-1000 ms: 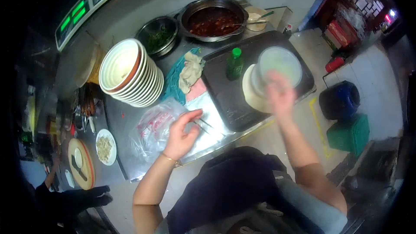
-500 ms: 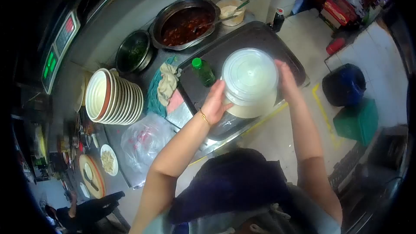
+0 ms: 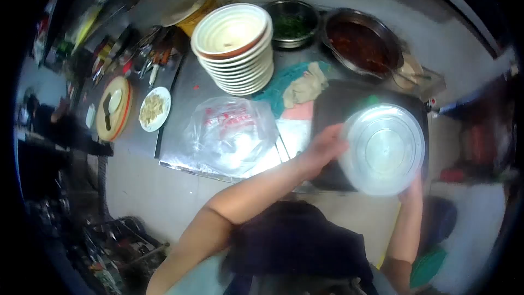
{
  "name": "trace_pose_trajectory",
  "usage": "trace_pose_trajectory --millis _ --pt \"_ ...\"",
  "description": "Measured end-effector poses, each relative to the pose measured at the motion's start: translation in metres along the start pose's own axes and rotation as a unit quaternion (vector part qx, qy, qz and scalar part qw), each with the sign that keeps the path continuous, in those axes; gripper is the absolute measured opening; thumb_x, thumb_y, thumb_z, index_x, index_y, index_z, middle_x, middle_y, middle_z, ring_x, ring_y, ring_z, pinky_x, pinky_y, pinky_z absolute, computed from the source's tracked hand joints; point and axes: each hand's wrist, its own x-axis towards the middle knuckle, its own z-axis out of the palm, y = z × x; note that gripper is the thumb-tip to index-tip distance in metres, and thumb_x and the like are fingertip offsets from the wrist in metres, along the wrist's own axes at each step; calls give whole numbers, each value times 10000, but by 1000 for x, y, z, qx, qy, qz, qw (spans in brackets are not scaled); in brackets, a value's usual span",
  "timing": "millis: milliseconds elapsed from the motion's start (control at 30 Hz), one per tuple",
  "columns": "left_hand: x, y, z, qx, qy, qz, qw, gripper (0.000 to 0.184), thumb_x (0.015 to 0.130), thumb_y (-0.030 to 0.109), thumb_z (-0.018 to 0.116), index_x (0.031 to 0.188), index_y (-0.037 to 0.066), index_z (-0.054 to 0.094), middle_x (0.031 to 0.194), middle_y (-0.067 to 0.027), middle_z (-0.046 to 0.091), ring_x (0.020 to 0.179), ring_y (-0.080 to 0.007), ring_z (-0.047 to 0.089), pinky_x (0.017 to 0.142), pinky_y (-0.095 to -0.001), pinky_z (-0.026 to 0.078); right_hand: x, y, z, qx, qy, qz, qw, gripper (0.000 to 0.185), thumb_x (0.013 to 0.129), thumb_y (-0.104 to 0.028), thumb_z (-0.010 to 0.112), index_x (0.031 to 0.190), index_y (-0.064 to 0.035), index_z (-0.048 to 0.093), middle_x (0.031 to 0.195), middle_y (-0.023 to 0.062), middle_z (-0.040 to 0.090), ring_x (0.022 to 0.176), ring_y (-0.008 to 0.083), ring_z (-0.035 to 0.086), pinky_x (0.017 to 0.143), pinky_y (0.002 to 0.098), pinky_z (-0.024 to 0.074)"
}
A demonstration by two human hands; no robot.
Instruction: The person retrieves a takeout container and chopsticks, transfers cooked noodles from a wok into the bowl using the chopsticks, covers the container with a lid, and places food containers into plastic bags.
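Both my hands hold a round container with a translucent plastic lid [image 3: 383, 150] in front of me, over a dark tray [image 3: 333, 177]. My left hand [image 3: 326, 150] closes on its left side. Most of my right hand [image 3: 412, 188] is hidden beneath the lower right rim, and its fingers do not show. Just behind the rim, the green cap of a bottle [image 3: 372, 100] peeks out. What the container holds cannot be made out.
To the left stand a tall stack of white bowls [image 3: 240, 71] and a clear plastic bag [image 3: 232, 136]. Cloths [image 3: 305, 84], a pot of red sauce [image 3: 363, 43] and a bowl of greens [image 3: 292, 24] sit behind. Farther left are a plate of food [image 3: 155, 110], a cutting board [image 3: 124, 110] and another person [image 3: 54, 123].
My view has swung left, bringing the bowl stack and bag toward the middle. The container remains between my hands, its lid now tipped more toward me.
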Motion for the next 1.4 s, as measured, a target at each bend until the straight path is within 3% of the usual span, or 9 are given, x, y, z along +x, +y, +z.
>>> trace_pose_trajectory --millis 267,633,733,900,1000,1067,1100,1233,1400 --pt "-147 150 -112 34 150 82 985 888 611 622 702 1234 36 461 1169 -34 529 1061 -133 503 901 -287 407 -45 31 198 56 -248 68 965 482 939 -335 430 1292 -9 401 1268 121 490 1128 215 505 925 364 439" --pt "-194 73 -304 8 179 -37 983 540 868 357 527 1294 46 412 1190 -96 519 1066 -182 509 881 -353 442 25 198 324 6 -231 229 945 478 928 -402 436 1260 -57 456 1215 72 530 1092 170 515 924 315 424" --pt "-204 107 -293 44 106 -10 993 566 875 301 537 1335 27 351 1237 -115 494 1117 -208 485 904 -356 432 22 200 318 -30 -195 129 972 466 920 -350 482 1268 -42 445 1220 88 521 1107 190 502 940 314 409" --pt "-230 87 -300 363 290 192 864 433 838 181 613 1219 34 466 1176 -124 528 1108 -208 485 910 -339 422 -10 169 326 -187 -61 -239 951 419 919 -188 427 1305 -28 398 1315 122 445 1187 238 439 1012 354 325" --pt "-259 64 -316 250 285 159 912 195 842 126 598 1013 33 589 1023 -86 599 980 -155 551 829 -298 457 -40 146 326 -421 -97 -733 526 394 883 -262 471 1167 12 477 1204 177 487 1098 336 480 986 471 346" --pt "-303 60 -333 215 309 79 923 96 842 82 577 913 28 613 938 -66 621 896 -133 575 767 -275 473 -69 154 357 -347 -156 -778 500 277 794 -122 520 1041 0 544 1090 161 543 1027 353 500 940 469 377" --pt "-322 63 -340 221 343 43 912 69 839 59 565 877 26 613 900 -58 625 855 -125 582 732 -264 479 -88 127 381 -411 -211 -765 448 222 867 -179 504 1047 -69 572 913 74 602 678 205 543 704 401 480" --pt "-408 49 -414 74 486 146 859 105 821 1 530 842 46 622 868 -48 641 724 -113 589 601 -248 473 -117 100 435 -404 -400 -700 432 146 830 -217 567 856 -83 516 867 57 551 683 246 516 766 500 453" --pt "-566 178 -531 -9 698 136 703 280 808 117 540 1086 147 527 944 -18 624 685 -109 570 553 -243 442 -129 174 518 -353 -337 -744 456 105 845 -191 518 880 -92 524 832 52 568 746 244 538 818 507 445"
